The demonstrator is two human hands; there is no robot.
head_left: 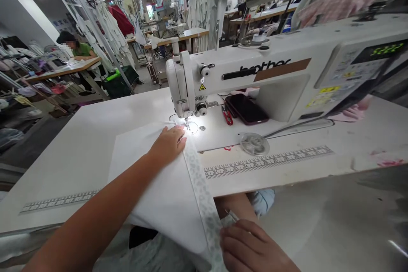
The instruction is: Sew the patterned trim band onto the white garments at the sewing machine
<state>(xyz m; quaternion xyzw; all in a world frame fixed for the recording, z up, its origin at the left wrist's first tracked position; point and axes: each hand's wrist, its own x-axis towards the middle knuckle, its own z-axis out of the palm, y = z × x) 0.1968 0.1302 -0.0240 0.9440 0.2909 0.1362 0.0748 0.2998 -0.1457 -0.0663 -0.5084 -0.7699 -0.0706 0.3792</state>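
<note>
Head view, looking down at a white sewing table with a Brother industrial sewing machine ahead. A panel of white cloth lies on the table and runs from the needle toward the person's lap, its edge bound by a strip of pale mottled trim. The left hand lies flat on the cloth just beside the needle, fingers slightly spread and pressing down, tips close to the presser foot. The right hand is low at the bottom of the view, fingers curled around the lower end of the trim; whether they pinch it cannot be told, as the thumb is hidden. The greatest risk appears to be at the needle: a slip of the left fingertips could bring them under it. Uneven pull between the hands could make the trim wander or pucker the cloth. To the right of the needle lie red-handled thread snips and a phone in a dark red case. Nearer the table's front edge sits a round clear plastic case; its contents are too unclear to tell. Far off, a dark bag or bin beside a co-worker's table holds something bright green.
</note>
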